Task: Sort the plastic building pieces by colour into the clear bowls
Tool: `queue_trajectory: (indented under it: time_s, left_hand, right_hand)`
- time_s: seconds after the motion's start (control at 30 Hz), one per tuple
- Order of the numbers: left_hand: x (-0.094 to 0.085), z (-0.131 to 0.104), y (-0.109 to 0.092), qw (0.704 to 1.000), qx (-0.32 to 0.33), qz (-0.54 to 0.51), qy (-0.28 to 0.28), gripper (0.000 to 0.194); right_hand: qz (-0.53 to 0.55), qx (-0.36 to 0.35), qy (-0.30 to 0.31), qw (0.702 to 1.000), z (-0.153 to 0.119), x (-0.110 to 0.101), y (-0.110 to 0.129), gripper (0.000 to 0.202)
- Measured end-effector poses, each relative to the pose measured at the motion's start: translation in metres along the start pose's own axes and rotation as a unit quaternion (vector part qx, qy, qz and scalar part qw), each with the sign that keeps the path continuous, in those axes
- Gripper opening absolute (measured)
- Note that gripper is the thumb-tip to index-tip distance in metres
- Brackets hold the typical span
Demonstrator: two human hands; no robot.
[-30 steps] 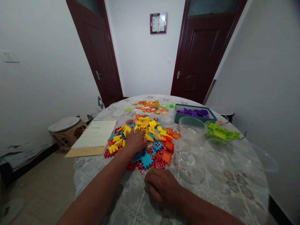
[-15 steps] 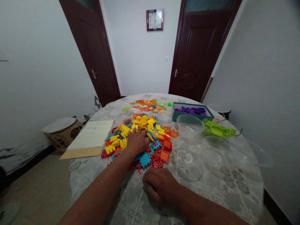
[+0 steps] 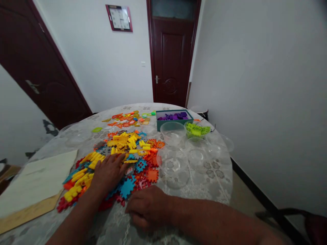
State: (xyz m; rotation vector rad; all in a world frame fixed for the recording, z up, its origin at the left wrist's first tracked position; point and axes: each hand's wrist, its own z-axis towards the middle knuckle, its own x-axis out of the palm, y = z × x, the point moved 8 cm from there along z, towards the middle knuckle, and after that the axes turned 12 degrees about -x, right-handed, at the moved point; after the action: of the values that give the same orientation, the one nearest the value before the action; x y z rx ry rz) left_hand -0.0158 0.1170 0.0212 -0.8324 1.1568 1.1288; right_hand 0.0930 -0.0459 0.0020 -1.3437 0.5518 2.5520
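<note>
My left hand [image 3: 109,172] lies palm down on a heap of plastic building pieces, its fingers stretched over them. Yellow chunky pieces [image 3: 122,140] lie on top of the heap, beyond and left of the fingers. Flat blue notched tiles [image 3: 127,187] and orange tiles [image 3: 152,175] spread to the right of that hand. My right hand [image 3: 149,207] rests on the tablecloth at the heap's near edge, fingers curled into a loose fist. Nothing shows between its fingers, and its palm is hidden.
Clear plastic bowls [image 3: 173,170] stand on the right, one holding bright green pieces [image 3: 196,130]. Behind them a dark green box [image 3: 158,124] contains purple pieces [image 3: 175,117]. Orange pieces [image 3: 127,118] are scattered at the back. A paper pad [image 3: 41,180] lies left on the tablecloth [image 3: 214,185].
The view has turned to the right, so the table's contents appear farther left. My left hand stays on the heap and my right hand stays curled on the cloth.
</note>
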Motion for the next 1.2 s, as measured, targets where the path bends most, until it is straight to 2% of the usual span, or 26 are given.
queue_trajectory:
  time_s: [0.1, 0.17, 0.27, 0.37, 0.43, 0.5, 0.57, 0.63, 0.7, 0.77, 0.87, 1.03, 1.2]
  left_hand:
    - [-0.006, -0.001, -0.007, 0.998, 0.041, -0.027, -0.043, 0.048]
    - [-0.012, -0.005, -0.012, 0.993, 0.074, -0.042, -0.081, 0.045]
    - [-0.025, -0.017, -0.018, 0.982, 0.11, -0.067, -0.138, 0.041]
    - [-0.039, -0.031, -0.029, 0.97, 0.139, -0.098, -0.176, 0.038]
    - [-0.047, -0.038, -0.038, 0.965, 0.143, -0.12, -0.187, 0.034]
    - [-0.053, -0.042, -0.046, 0.961, 0.133, -0.143, -0.197, 0.029]
    - [-0.054, -0.044, -0.051, 0.959, 0.116, -0.157, -0.204, 0.025]
    - [-0.051, -0.048, -0.051, 0.956, 0.108, -0.166, -0.215, 0.022]
    - [-0.048, -0.055, -0.049, 0.952, 0.112, -0.173, -0.226, 0.021]
    - [-0.047, -0.063, -0.047, 0.947, 0.122, -0.183, -0.233, 0.021]
    - [-0.048, -0.068, -0.047, 0.943, 0.135, -0.202, -0.228, 0.021]
    - [-0.051, -0.064, -0.051, 0.941, 0.147, -0.227, -0.203, 0.02]
    - [-0.051, -0.059, -0.037, 0.933, 0.128, -0.249, -0.225, 0.02]
  right_hand:
    - [-0.008, 0.008, -0.027, 1.0, 0.0, -0.019, -0.002, 0.018]
    - [-0.013, 0.02, -0.066, 0.998, -0.001, -0.048, 0.0, 0.018]
    - [-0.035, 0.06, -0.182, 0.981, -0.013, -0.119, 0.002, 0.021]
    - [-0.117, 0.141, -0.302, 0.936, -0.042, -0.2, -0.009, 0.023]
    - [-0.189, 0.188, -0.306, 0.914, -0.059, -0.24, -0.029, 0.023]
    - [-0.248, 0.239, -0.233, 0.909, -0.07, -0.262, -0.062, 0.026]
    - [-0.278, 0.298, -0.115, 0.906, -0.079, -0.264, -0.102, 0.03]
    - [-0.281, 0.346, 0.001, 0.895, -0.087, -0.254, -0.136, 0.033]
    - [-0.269, 0.363, 0.09, 0.888, -0.093, -0.237, -0.157, 0.034]
    - [-0.259, 0.358, 0.15, 0.884, -0.095, -0.22, -0.168, 0.034]
    - [-0.256, 0.367, 0.194, 0.873, -0.095, -0.203, -0.177, 0.034]
    - [-0.252, 0.389, 0.214, 0.86, -0.093, -0.192, -0.186, 0.03]
    - [-0.243, 0.387, 0.211, 0.864, -0.088, -0.183, -0.186, 0.029]
